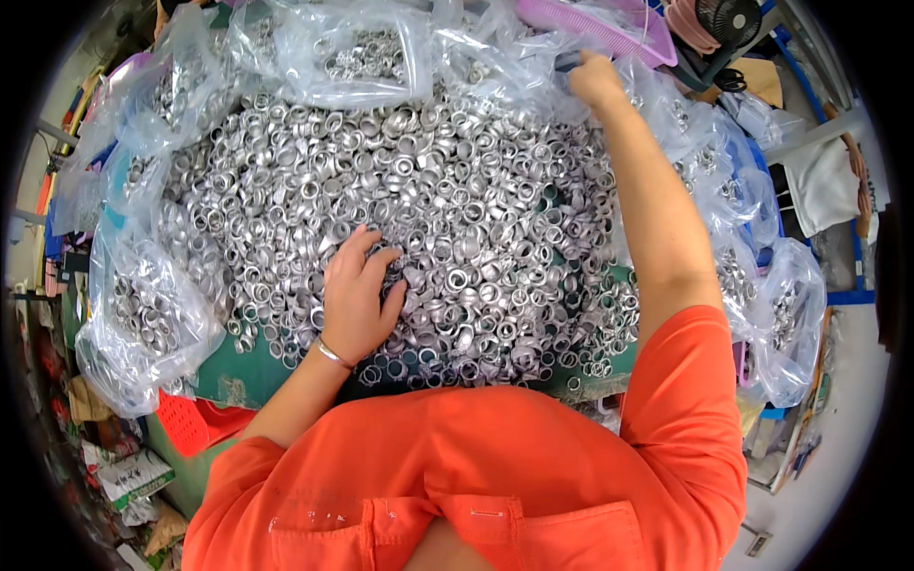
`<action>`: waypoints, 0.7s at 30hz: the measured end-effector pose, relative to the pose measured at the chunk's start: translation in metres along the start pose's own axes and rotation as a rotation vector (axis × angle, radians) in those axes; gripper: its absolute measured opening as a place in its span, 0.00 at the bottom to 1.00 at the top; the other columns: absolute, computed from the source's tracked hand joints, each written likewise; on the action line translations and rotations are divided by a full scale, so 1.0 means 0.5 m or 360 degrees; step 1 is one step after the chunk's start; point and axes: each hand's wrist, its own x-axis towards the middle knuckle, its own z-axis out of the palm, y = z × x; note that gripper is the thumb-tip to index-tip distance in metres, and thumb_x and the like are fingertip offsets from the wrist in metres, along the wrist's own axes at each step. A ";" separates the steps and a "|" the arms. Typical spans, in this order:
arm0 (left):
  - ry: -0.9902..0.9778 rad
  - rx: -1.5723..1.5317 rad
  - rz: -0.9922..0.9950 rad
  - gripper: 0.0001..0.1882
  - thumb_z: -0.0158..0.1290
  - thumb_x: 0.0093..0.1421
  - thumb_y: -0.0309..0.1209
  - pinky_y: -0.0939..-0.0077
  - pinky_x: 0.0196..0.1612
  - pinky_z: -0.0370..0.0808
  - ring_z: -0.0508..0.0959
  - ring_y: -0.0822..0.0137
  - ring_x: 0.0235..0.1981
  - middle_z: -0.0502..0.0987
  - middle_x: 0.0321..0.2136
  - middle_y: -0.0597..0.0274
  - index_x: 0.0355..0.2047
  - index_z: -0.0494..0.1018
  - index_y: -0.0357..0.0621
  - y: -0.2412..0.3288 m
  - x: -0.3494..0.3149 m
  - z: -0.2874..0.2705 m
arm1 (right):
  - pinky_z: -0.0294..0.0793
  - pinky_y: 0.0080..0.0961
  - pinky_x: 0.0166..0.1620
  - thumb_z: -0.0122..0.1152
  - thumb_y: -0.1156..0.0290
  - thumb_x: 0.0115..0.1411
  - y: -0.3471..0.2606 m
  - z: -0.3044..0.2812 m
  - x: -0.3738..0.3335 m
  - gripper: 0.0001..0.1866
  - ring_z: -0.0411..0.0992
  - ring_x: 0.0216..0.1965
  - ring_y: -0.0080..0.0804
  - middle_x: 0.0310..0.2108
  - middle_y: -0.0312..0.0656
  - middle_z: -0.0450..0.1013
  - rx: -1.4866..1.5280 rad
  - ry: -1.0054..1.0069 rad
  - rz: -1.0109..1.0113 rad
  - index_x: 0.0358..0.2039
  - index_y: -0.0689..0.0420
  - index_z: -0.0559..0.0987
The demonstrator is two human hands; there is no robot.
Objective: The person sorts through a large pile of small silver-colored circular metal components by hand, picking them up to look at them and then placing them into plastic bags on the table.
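A broad pile of silvery metal rings point(447, 190) covers the green tabletop point(233, 371) in front of me. My left hand point(360, 295) lies on the near left part of the pile, palm down. Its fingers are apart and touch the rings; a bracelet circles the wrist. My right arm stretches over the pile's right side to the far edge. There my right hand point(597, 80) is at a clear plastic bag point(514, 67), its fingers bent together beside a dark bluish object point(568, 62). What those fingers hold is too small to make out.
Clear bags of rings line the table's left side point(148, 324), back point(367, 57) and right side point(781, 305). A pink-purple basket point(609, 29) and a fan point(728, 24) stand at the back right. Below the left edge is a red plastic basket point(190, 423).
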 end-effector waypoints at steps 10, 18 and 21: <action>-0.0003 -0.0057 0.0018 0.16 0.57 0.45 0.25 0.59 0.52 0.62 0.66 0.48 0.52 0.68 0.46 0.50 0.38 0.72 0.43 -0.005 0.005 -0.006 | 0.70 0.33 0.42 0.60 0.70 0.50 -0.091 -0.027 -0.242 0.11 0.71 0.38 0.45 0.34 0.48 0.73 -0.0284 -0.0488 -0.0311 0.34 0.59 0.79; 0.0178 -0.0411 0.0119 0.15 0.57 0.45 0.24 0.64 0.46 0.67 0.71 0.52 0.42 0.72 0.40 0.53 0.36 0.72 0.41 0.008 0.064 -0.004 | 0.66 0.20 0.28 0.62 0.67 0.53 -0.097 -0.077 -0.338 0.09 0.66 0.23 0.21 0.21 0.33 0.70 0.1103 -0.0800 0.0227 0.27 0.60 0.76; 0.0063 -0.0472 0.0281 0.17 0.57 0.45 0.25 0.63 0.47 0.66 0.70 0.52 0.44 0.70 0.43 0.52 0.38 0.71 0.41 0.038 0.072 0.033 | 0.65 0.21 0.25 0.62 0.66 0.53 -0.130 -0.098 -0.395 0.11 0.65 0.21 0.21 0.20 0.34 0.70 0.0734 -0.0981 -0.0026 0.23 0.61 0.74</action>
